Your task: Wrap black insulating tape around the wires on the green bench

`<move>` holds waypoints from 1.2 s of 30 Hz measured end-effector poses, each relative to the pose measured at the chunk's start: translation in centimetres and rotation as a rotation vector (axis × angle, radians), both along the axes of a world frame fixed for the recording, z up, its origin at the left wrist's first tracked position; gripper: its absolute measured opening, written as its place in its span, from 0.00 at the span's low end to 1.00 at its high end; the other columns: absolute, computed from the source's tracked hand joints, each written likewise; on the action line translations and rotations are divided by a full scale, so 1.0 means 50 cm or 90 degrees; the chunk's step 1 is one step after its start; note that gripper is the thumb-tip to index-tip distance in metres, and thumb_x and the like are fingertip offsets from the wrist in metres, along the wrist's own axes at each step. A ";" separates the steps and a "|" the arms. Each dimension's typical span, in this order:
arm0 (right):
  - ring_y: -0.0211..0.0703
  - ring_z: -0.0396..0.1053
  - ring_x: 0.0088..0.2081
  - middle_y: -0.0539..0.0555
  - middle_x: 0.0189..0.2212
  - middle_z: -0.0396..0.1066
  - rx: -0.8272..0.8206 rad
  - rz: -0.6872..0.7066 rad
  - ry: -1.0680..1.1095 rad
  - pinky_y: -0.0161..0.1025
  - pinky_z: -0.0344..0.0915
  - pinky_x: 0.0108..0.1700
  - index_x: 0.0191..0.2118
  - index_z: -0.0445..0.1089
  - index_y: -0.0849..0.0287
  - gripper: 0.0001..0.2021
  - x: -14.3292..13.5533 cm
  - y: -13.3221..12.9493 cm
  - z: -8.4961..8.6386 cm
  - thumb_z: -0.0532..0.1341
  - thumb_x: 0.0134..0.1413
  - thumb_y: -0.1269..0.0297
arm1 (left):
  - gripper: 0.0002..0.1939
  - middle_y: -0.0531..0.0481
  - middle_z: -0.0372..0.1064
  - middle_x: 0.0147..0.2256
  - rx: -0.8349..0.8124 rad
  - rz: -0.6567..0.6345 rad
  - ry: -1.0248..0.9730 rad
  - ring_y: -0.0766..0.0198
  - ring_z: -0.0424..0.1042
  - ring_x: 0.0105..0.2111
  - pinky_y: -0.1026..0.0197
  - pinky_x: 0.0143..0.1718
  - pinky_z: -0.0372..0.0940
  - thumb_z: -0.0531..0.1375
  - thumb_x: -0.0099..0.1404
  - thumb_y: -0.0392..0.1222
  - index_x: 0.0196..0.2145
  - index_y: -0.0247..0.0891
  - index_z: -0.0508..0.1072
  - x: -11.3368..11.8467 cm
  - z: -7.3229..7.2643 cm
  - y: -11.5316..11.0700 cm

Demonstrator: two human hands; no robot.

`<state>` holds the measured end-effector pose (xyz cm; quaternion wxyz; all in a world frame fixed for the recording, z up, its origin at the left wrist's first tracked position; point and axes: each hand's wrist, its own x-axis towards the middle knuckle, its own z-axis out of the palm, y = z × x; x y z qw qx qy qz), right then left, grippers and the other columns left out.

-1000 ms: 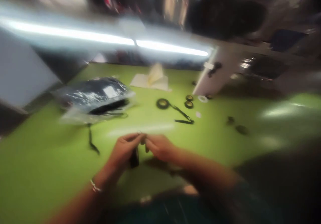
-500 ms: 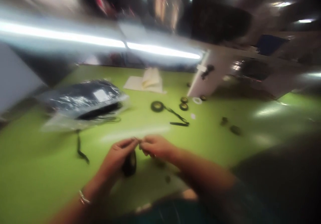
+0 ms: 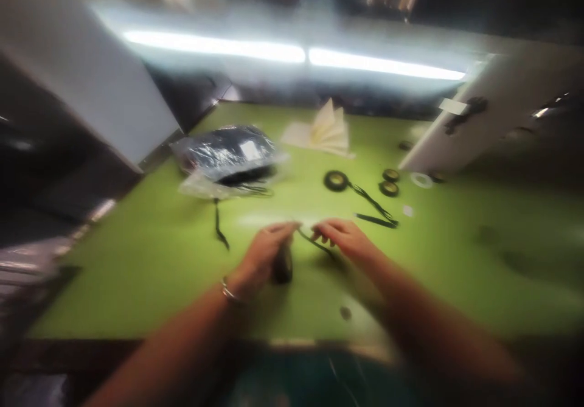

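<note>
My left hand (image 3: 264, 249) is closed, its thumb and forefinger pinching the end of a thin dark cord (image 3: 314, 241). Below those fingers a roll of black tape (image 3: 283, 265) stands on edge against the palm; how it is held is hidden. The cord slants down to the right and passes under my right hand (image 3: 342, 236). That hand's fingers are bent inward near the cord, a short gap from the left fingertips. Blur hides what, if anything, lies between them.
A plastic-wrapped dark package (image 3: 232, 151) lies at the back left, with a black strap (image 3: 221, 224) before it. An open notebook (image 3: 328, 130), a black tape roll (image 3: 336, 180), a looped cord (image 3: 371, 203), smaller rolls (image 3: 389, 188) and a white ring (image 3: 421, 180) occupy the green table (image 3: 159, 285).
My right hand has drawn away from the left fingertips, and a length of cord now shows between the hands. The camera view has swung left, shifting the table's things rightward.
</note>
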<state>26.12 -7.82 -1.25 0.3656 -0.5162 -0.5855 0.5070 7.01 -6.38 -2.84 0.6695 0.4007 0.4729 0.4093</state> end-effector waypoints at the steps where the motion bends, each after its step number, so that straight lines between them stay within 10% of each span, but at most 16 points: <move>1: 0.38 0.66 0.30 0.52 0.29 0.74 0.026 0.015 -0.053 0.35 0.61 0.33 0.31 0.75 0.59 0.13 -0.009 -0.005 0.004 0.58 0.55 0.56 | 0.21 0.57 0.56 0.21 0.005 -0.002 0.003 0.73 0.55 0.20 0.67 0.21 0.50 0.67 0.50 0.55 0.32 0.32 0.76 0.002 0.002 -0.002; 8: 0.35 0.65 0.26 0.48 0.23 0.72 0.133 -0.040 -0.195 0.33 0.59 0.30 0.27 0.74 0.59 0.07 -0.028 -0.015 0.012 0.60 0.51 0.66 | 0.28 0.58 0.56 0.22 0.014 -0.051 -0.003 0.74 0.52 0.17 0.67 0.18 0.47 0.66 0.52 0.56 0.45 0.33 0.74 0.002 0.008 -0.006; 17: 0.46 0.66 0.38 0.57 0.35 0.75 0.264 -0.363 -0.757 0.40 0.59 0.40 0.38 0.76 0.58 0.12 0.204 0.092 -0.011 0.55 0.59 0.64 | 0.32 0.55 0.57 0.24 -0.013 -0.085 -0.048 0.71 0.52 0.19 0.65 0.19 0.46 0.61 0.51 0.46 0.52 0.27 0.69 0.004 0.038 -0.015; 26: 0.47 0.63 0.39 0.59 0.31 0.70 0.240 -0.315 -0.811 0.41 0.57 0.43 0.31 0.77 0.60 0.10 0.261 0.154 -0.090 0.59 0.56 0.65 | 0.33 0.55 0.56 0.24 -0.029 -0.084 -0.047 0.71 0.50 0.18 0.64 0.19 0.45 0.60 0.49 0.44 0.53 0.27 0.69 0.002 0.035 -0.018; 36: 0.51 0.59 0.44 0.59 0.38 0.69 0.365 -0.438 -0.723 0.44 0.59 0.44 0.36 0.76 0.57 0.10 0.280 0.122 -0.044 0.57 0.56 0.64 | 0.29 0.53 0.59 0.25 -0.006 -0.070 -0.072 0.69 0.54 0.23 0.64 0.22 0.50 0.58 0.47 0.36 0.49 0.28 0.73 0.002 0.022 -0.012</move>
